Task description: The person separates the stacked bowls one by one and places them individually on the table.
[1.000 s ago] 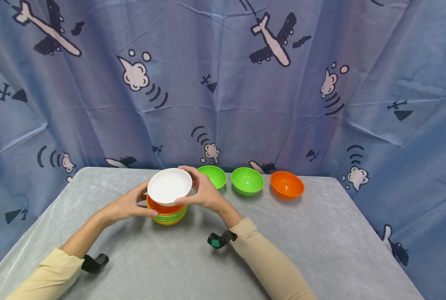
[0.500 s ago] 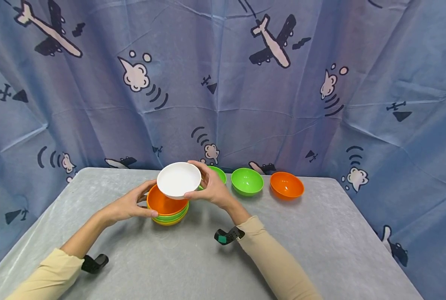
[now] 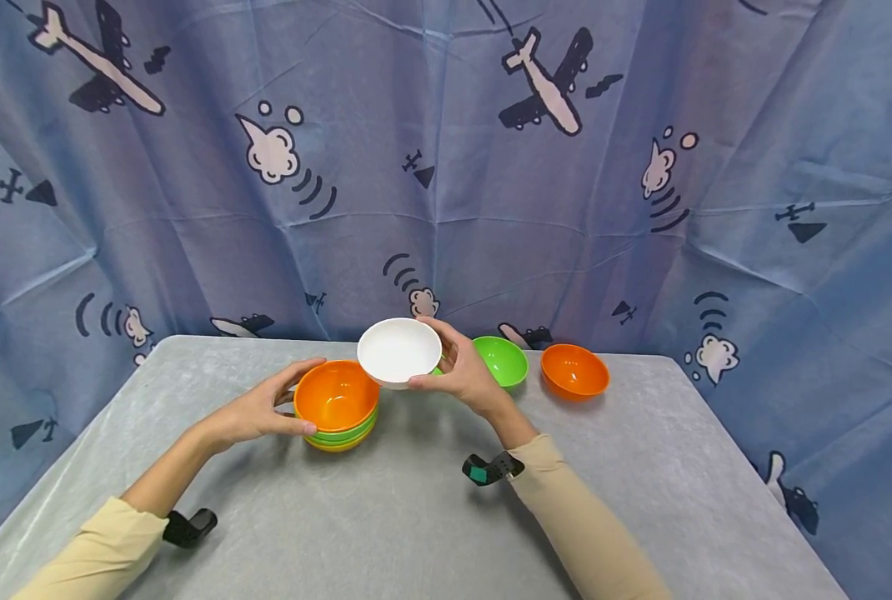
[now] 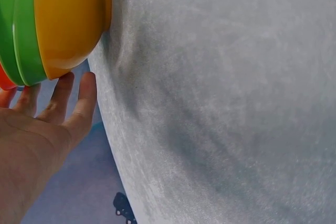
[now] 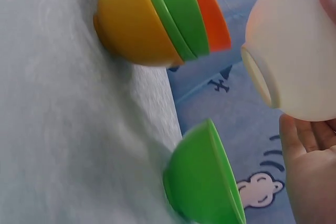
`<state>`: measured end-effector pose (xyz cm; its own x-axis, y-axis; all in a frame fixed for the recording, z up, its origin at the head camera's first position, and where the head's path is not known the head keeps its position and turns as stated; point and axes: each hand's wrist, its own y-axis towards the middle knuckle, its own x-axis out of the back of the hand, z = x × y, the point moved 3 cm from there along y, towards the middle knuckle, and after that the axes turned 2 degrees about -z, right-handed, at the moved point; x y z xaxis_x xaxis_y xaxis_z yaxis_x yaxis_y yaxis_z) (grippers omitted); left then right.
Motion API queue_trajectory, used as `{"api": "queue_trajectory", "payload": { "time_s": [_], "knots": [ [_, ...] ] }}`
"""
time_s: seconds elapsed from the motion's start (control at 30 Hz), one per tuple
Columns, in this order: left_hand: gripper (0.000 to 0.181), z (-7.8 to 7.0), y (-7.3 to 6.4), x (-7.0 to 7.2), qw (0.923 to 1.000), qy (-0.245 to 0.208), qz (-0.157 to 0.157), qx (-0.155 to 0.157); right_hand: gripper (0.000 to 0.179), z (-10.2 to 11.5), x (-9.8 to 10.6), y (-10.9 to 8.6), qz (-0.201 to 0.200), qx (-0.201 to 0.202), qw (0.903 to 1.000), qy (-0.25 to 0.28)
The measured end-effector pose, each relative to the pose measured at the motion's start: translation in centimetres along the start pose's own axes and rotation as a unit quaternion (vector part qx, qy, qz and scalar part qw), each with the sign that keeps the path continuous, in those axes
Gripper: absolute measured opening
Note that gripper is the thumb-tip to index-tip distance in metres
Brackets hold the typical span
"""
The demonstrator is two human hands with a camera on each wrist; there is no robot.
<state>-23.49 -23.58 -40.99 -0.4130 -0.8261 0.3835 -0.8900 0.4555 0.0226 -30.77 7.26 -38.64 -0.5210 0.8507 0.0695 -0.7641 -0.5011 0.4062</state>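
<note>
A white bowl (image 3: 398, 352) is held up by its right side in my right hand (image 3: 467, 367), thumb in front and fingers behind. It is in the air just right of a stack of bowls, raised off the table in the right wrist view. The stack has an orange bowl (image 3: 337, 397) on top, green bowls (image 4: 25, 30) below and a yellow bowl (image 4: 68, 22) at the bottom. My left hand (image 3: 260, 408) holds the stack's left side, thumb at the front and fingers round the back. In the left wrist view its fingertips meet the bowls' walls.
At the back of the grey-covered table (image 3: 679, 500) stand a green bowl (image 3: 503, 362) and, right of it, another orange bowl (image 3: 574, 372). A further green bowl (image 5: 202, 177) is mostly hidden behind my right hand in the head view. A blue curtain (image 3: 446, 167) hangs behind.
My right hand has lifted the white bowl from above the stack and carried it right, uncovering the orange bowl. My left hand has stayed at the stack.
</note>
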Motion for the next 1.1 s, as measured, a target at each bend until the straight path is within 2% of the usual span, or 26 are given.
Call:
{"api": "queue_trajectory", "payload": {
  "time_s": [0.3, 0.53, 0.8, 1.1],
  "knots": [
    [0.093, -0.2, -0.1, 0.0, 1.0, 0.003, 0.0, -0.001, 0.097, 0.4, 2.8, -1.2, -0.023, -0.013, 0.9996, -0.012],
    [0.093, 0.0, -0.1, 0.1, 1.0, 0.003, -0.001, 0.003, 0.092, 0.9, 4.3, -2.2, -0.051, -0.025, 0.998, -0.028],
    [0.092, -0.1, -0.3, 0.1, 1.0, -0.001, -0.001, 0.004, 0.09, 0.7, 5.5, -3.2, -0.054, -0.046, 0.9965, -0.044],
    [0.089, 0.0, -0.2, 0.0, 1.0, -0.003, -0.002, -0.001, 0.089, 0.9, 7.8, -4.5, -0.054, -0.037, 0.9961, -0.058]
  ]
}}
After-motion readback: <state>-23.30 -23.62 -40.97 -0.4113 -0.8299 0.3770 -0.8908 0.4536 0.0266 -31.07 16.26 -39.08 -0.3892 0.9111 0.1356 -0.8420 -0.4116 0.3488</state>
